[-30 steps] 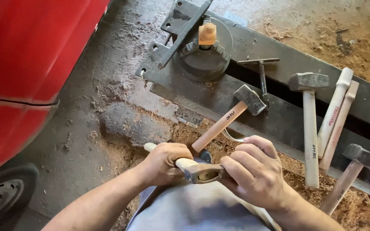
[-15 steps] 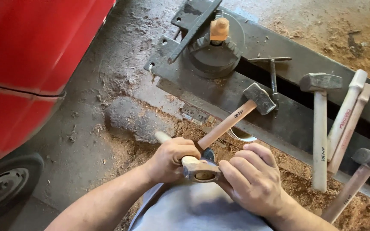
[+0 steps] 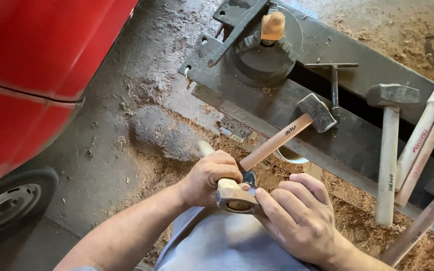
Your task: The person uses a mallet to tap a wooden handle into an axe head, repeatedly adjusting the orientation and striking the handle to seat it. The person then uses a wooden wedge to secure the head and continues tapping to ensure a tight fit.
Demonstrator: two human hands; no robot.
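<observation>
Now the left hand (image 3: 209, 176) grips a wooden handle (image 3: 232, 196) with closed fingers, over the lap and the sawdust floor (image 3: 141, 150). Beside it, the right hand (image 3: 300, 218) curls its fingers on the handle's end. Finished hammers (image 3: 389, 150) lean on the metal bench (image 3: 357, 65).

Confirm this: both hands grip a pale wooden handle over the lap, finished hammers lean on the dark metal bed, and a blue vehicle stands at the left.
Wrong on one count: the vehicle is red, not blue, as the head view shows. The left hand and right hand do grip the wooden handle, and hammers lean on the metal bed.
</observation>
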